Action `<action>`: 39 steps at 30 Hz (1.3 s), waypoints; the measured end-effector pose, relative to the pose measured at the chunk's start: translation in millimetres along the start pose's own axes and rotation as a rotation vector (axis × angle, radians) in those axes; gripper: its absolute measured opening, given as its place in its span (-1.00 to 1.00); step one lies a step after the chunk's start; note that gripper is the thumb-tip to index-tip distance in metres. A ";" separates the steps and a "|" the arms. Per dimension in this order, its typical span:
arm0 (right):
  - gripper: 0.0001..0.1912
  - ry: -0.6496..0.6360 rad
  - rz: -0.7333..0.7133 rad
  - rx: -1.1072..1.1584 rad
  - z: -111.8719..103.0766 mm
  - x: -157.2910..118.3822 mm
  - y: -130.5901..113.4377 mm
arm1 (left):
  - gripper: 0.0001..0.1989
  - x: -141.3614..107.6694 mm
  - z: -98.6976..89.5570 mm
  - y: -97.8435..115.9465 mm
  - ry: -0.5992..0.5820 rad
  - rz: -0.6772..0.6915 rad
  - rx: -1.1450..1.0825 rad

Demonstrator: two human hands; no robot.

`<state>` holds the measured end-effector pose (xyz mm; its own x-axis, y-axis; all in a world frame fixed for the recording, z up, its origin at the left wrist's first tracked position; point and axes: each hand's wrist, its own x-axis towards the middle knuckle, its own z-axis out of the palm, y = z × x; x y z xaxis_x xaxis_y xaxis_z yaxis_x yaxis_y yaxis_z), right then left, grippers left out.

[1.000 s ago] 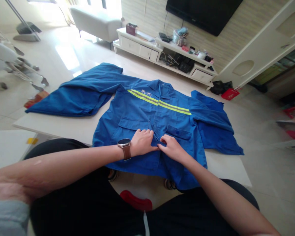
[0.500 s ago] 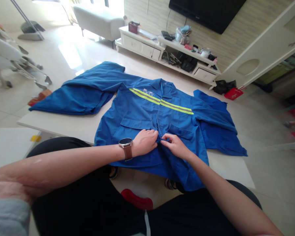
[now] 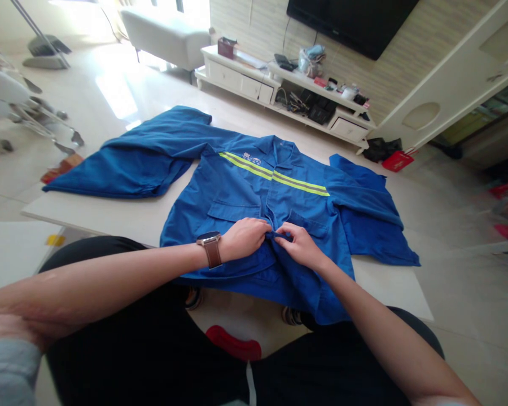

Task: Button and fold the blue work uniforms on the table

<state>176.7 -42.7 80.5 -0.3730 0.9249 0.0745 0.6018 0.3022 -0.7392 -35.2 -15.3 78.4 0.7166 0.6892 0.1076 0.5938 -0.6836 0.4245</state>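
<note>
A blue work jacket [image 3: 237, 186] with a yellow-and-grey reflective stripe across the chest lies front up, its sleeves spread to both sides. At the front opening, below the chest, my left hand [image 3: 246, 239] pinches the jacket's edge; a watch with a brown strap is on that wrist. Close beside it, my right hand [image 3: 300, 243] grips the opposite front edge between thumb and fingers. The cloth between the two hands is bunched and lifted a little. Any button or fastener there is hidden by the fingers. The lower hem hangs over the near edge toward my knees.
Under the jacket is a white table [image 3: 88, 217]. A red object [image 3: 232, 343] lies on the floor between my feet. Beyond stand a white TV cabinet [image 3: 237, 79] with various items, a grey bench [image 3: 165, 36] and a red bag [image 3: 398, 160].
Both hands stay at the jacket's front and have come slightly up. The cloth between them is now raised and drawn more taut. The view has shifted a little.
</note>
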 end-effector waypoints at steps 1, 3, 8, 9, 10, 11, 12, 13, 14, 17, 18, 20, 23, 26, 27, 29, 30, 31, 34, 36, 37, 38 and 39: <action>-0.91 0.017 0.000 -0.021 1.8 -0.1 2.0 | -0.76 -0.1 -0.3 0.3 -0.004 0.014 -0.007; -0.90 0.065 0.007 -0.070 6.6 0.3 6.9 | -0.73 -0.7 -1.9 3.0 -0.011 0.039 -0.016; -0.87 0.179 0.093 -0.112 9.1 5.1 13.6 | -0.76 -2.8 -11.1 11.1 -0.064 0.072 0.052; -0.86 0.193 0.112 -0.139 4.8 5.9 13.3 | -0.78 -3.1 -12.4 10.6 -0.091 0.066 0.079; -0.86 0.209 0.132 -0.176 -1.6 6.5 13.1 | -0.80 -3.4 -13.0 9.0 -0.120 0.055 0.106; -0.86 0.227 0.152 -0.218 -10.1 6.6 13.3 | -0.81 -3.9 -12.9 6.7 -0.147 0.040 0.130; -0.86 0.245 0.172 -0.256 -20.1 6.3 14.4 | -0.82 -4.6 -12.0 3.9 -0.171 0.023 0.151; -0.86 0.257 0.190 -0.287 -31.1 5.5 16.4 | -0.82 -5.5 -10.6 0.9 -0.193 0.007 0.167; -0.87 0.259 0.210 -0.314 -42.1 4.4 19.5 | -0.82 -6.6 -9.0 -1.9 -0.210 -0.004 0.177; -0.87 0.142 0.274 -0.416 -66.9 -0.3 31.4 | -0.82 -9.6 -5.2 -6.2 -0.221 -0.022 0.164; -0.87 0.098 0.300 -0.473 -70.2 -1.9 34.6 | -0.82 -10.3 -4.8 -6.1 -0.217 -0.022 0.152; -0.81 0.050 0.308 -0.616 -68.4 -4.4 37.4 | -0.85 -10.9 -4.6 -4.1 -0.213 -0.008 0.130; -0.65 0.037 0.160 -0.768 -51.1 -4.7 31.2 | -0.87 -10.5 -2.7 -0.2 -0.208 0.048 0.119; -0.62 -0.002 0.039 -0.731 -29.5 2.1 21.6 | -0.87 -9.7 3.8 1.1 -0.184 0.101 0.131; -0.64 -0.011 0.039 -0.704 -22.9 6.2 19.9 | -0.86 -9.6 6.6 0.9 -0.176 0.115 0.137; -0.69 -0.038 0.066 -0.657 -10.8 16.7 20.1 | -0.85 -9.9 11.8 0.3 -0.159 0.136 0.150; -0.70 -0.056 0.084 -0.638 -5.3 22.9 21.7 | -0.85 -10.3 13.7 0.3 -0.150 0.144 0.157; -0.71 -0.073 0.102 -0.623 -0.1 29.2 23.8 | -0.85 -10.8 14.9 0.5 -0.144 0.150 0.165; -0.81 -0.094 0.145 -0.579 12.2 46.9 28.6 | -0.84 -12.5 12.4 2.2 -0.147 0.123 0.183; -0.87 -0.059 0.159 -0.539 15.7 54.2 27.3 | -0.87 -13.0 5.6 2.2 -0.171 0.077 0.165; -0.87 -0.024 0.156 -0.513 15.6 55.9 25.0 | -0.89 -12.9 1.1 1.3 -0.187 0.049 0.144; -0.87 0.020 0.145 -0.485 14.0 56.1 21.7 | -0.87 -12.6 -3.8 -0.3 -0.199 0.018 0.116; -0.88 0.068 0.130 -0.459 11.3 55.0 17.4 | -0.83 -12.0 -8.7 -2.4 -0.208 -0.013 0.080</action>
<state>158.7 10.8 64.2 -0.2363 0.9701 0.0558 0.8955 0.2397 -0.3750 -48.5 -19.8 83.9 0.7639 0.6392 -0.0885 0.6245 -0.6978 0.3510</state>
